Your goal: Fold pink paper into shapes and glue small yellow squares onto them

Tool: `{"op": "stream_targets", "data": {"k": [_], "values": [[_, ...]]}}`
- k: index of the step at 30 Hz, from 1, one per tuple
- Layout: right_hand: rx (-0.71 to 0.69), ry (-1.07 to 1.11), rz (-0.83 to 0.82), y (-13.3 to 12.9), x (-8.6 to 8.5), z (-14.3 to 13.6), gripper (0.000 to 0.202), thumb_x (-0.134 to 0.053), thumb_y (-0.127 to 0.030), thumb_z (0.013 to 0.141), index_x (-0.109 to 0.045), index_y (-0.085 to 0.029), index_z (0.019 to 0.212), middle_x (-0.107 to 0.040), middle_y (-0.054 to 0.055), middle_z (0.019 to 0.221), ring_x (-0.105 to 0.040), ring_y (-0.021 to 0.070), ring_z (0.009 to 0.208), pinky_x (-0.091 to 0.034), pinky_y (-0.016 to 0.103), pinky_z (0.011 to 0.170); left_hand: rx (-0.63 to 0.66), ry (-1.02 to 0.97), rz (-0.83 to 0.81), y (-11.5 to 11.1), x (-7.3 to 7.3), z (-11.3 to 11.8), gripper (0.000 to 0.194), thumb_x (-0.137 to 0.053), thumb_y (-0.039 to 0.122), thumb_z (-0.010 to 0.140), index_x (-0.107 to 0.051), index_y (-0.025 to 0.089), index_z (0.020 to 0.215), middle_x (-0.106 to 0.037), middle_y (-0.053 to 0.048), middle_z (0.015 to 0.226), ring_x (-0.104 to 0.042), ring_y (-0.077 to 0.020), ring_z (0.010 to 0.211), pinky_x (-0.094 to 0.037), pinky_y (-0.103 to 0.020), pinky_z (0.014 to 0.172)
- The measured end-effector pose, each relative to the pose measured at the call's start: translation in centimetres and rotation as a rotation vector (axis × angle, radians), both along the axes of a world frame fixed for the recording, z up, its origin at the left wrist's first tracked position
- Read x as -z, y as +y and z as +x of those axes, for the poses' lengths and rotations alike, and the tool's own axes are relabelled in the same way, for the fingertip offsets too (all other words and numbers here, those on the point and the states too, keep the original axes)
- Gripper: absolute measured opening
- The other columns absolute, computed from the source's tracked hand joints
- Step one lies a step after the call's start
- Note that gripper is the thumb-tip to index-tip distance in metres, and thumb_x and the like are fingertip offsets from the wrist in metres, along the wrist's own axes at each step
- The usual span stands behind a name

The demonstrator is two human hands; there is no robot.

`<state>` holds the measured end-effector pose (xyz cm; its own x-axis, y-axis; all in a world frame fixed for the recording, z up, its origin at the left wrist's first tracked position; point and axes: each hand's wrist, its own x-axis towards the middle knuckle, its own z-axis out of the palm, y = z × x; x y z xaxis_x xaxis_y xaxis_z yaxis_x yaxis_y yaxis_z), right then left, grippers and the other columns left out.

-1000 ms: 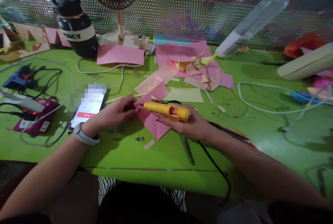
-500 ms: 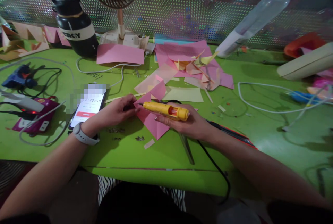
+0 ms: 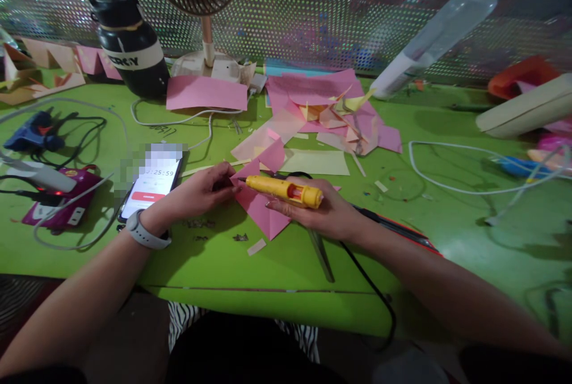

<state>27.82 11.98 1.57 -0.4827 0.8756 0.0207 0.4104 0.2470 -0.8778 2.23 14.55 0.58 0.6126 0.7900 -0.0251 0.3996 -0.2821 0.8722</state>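
A yellow hot glue gun point(image 3: 282, 189) with a black cord is gripped in my right hand point(image 3: 322, 210). Its dark nozzle points left, at the left corner of a folded pink paper point(image 3: 264, 212). That same corner is pinched between the fingers of my left hand point(image 3: 213, 186), right beside the nozzle. Whether the tip touches the paper cannot be made out. Part of the pink paper lies hidden under the glue gun and my right fingers. Below my right hand, a metal blade, seemingly of scissors point(image 3: 320, 256), lies on the green table point(image 3: 214, 268).
Left of my left arm are a lit phone point(image 3: 154, 181) and a purple power strip point(image 3: 67, 199) with cables. Behind stand a black bottle point(image 3: 129, 44), a fan point(image 3: 206, 38) and folded paper pieces point(image 3: 333, 113). A clear plastic tube point(image 3: 433, 44) leans against the perforated back panel.
My right hand and the glue gun have shifted very slightly, with the gun's rear a touch lower. My left hand stays in place on the pink paper.
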Motion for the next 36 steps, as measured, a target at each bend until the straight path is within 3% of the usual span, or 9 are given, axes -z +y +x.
{"op": "stream_targets", "data": {"k": [6,11,18,30,36], "values": [[-0.002,-0.016,0.001,-0.1,0.0,-0.1,0.034,-0.07,-0.049,0.083,-0.068,-0.017,0.094,-0.062,0.0,0.074,-0.052,0.0119,0.06,-0.044,0.027,0.056,0.001,0.007,0.002,0.0,0.1,0.0,0.017,-0.053,0.033,0.096,-0.054,0.017,0.101,-0.062,-0.004,0.089,-0.06,-0.0138,0.079,-0.05,-0.027,0.07],[-0.002,-0.009,0.018,0.0,0.0,-0.1,0.034,-0.068,-0.049,0.085,-0.069,-0.018,0.098,-0.066,0.003,0.082,-0.056,0.0138,0.066,-0.047,0.029,0.061,0.004,0.014,0.003,-0.1,0.0,0.0,0.018,-0.052,0.033,0.096,-0.054,0.016,0.102,-0.061,-0.003,0.088,-0.059,-0.0132,0.077,-0.049,-0.027,0.069],[-0.006,-0.012,0.051,-0.1,0.0,-0.1,0.035,-0.069,-0.049,0.084,-0.069,-0.017,0.097,-0.063,0.002,0.076,-0.053,0.0128,0.063,-0.042,0.026,0.053,0.007,0.013,0.02,0.1,0.2,-0.1,0.019,-0.051,0.034,0.096,-0.055,0.016,0.101,-0.061,-0.003,0.089,-0.059,-0.0133,0.078,-0.049,-0.027,0.07],[-0.042,0.02,0.061,0.0,0.2,-0.1,0.027,-0.069,-0.044,0.085,-0.063,-0.018,0.083,-0.056,-0.002,0.069,-0.05,0.0113,0.059,-0.041,0.026,0.053,-0.003,0.006,0.018,0.0,-0.1,0.0,0.016,-0.054,0.033,0.094,-0.056,0.018,0.099,-0.064,-0.003,0.088,-0.06,-0.015,0.08,-0.05,-0.029,0.072],[-0.028,-0.033,0.198,0.4,-1.6,2.0,0.027,-0.069,-0.044,0.086,-0.059,-0.019,0.078,-0.055,-0.002,0.069,-0.049,0.0116,0.058,-0.039,0.027,0.054,-0.018,0.059,0.005,0.1,-0.3,-0.2,0.02,-0.053,0.037,0.093,-0.056,0.017,0.097,-0.063,-0.004,0.087,-0.06,-0.0157,0.078,-0.05,-0.028,0.068]]}}
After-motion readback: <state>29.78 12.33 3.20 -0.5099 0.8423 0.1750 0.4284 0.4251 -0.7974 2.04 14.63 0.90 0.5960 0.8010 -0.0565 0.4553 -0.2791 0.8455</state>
